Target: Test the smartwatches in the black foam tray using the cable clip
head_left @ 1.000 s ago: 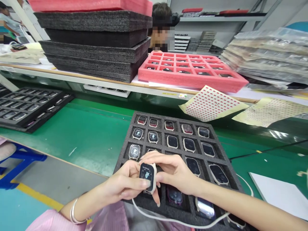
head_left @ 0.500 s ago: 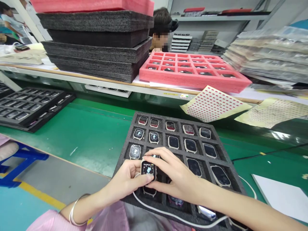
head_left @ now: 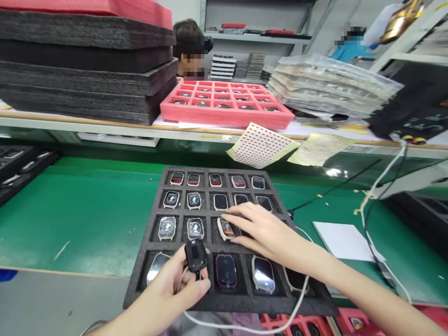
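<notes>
My left hand (head_left: pixel 175 284) holds a small black square charger (head_left: pixel 196 255) in its fingers, its face with a row of small contacts turned up. A white cable (head_left: pixel 241 329) loops below the hands toward the right. My right hand (head_left: pixel 262 228) has its thumb and fingertips closed around the edges of a smartwatch (head_left: pixel 226 229), tilted in its compartment of the dark foam tray (head_left: pixel 189 298). Its screen glows orange in part. To its left, a smartwatch (head_left: pixel 195 229) with a lit dial sits in its slot. Several other watch bodies fill the tray; my right hand hides some.
Behind the tray, a shelf holds a stack of black foam trays (head_left: pixel 80 70), a pink foam tray (head_left: pixel 224 116) and stacked clear plastic trays (head_left: pixel 325 88). A dotted sticker sheet (head_left: pixel 262 144) hangs off its edge. A white board (head_left: pixel 345 240) lies at right. A person sits behind the shelf.
The lit watch has left my hands and sits in a tray slot. My left hand now shows the bare charger. My right hand has moved to another watch. The view has swung right.
</notes>
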Demonstrator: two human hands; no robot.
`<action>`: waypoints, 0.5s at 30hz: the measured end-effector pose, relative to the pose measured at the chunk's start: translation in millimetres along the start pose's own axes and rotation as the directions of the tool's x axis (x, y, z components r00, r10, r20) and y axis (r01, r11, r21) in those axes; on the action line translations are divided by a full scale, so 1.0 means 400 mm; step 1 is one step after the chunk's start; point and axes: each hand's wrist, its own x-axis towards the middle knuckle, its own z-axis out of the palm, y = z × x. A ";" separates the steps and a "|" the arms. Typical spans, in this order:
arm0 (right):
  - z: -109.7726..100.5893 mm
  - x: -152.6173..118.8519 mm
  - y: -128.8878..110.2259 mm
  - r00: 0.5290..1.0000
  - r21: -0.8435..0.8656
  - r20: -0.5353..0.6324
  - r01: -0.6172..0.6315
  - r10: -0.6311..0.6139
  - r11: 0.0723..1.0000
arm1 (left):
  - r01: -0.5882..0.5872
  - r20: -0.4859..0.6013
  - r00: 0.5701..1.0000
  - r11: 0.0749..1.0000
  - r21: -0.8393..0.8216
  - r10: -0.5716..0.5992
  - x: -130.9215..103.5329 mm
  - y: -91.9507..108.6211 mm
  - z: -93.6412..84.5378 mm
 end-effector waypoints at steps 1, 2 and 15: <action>-0.006 -0.014 0.000 1.000 -0.062 0.009 -0.027 0.028 0.998 | -0.008 0.003 1.000 1.000 -0.020 0.008 0.004 -0.004 0.010; -0.012 -0.025 0.000 0.998 -0.118 0.022 -0.052 0.055 0.992 | -0.017 0.007 1.000 0.999 -0.036 0.017 0.008 -0.008 0.019; -0.026 -0.022 0.046 0.974 -0.067 0.208 -0.078 0.091 0.995 | 0.029 0.049 0.998 1.000 0.011 -0.030 0.033 0.004 0.057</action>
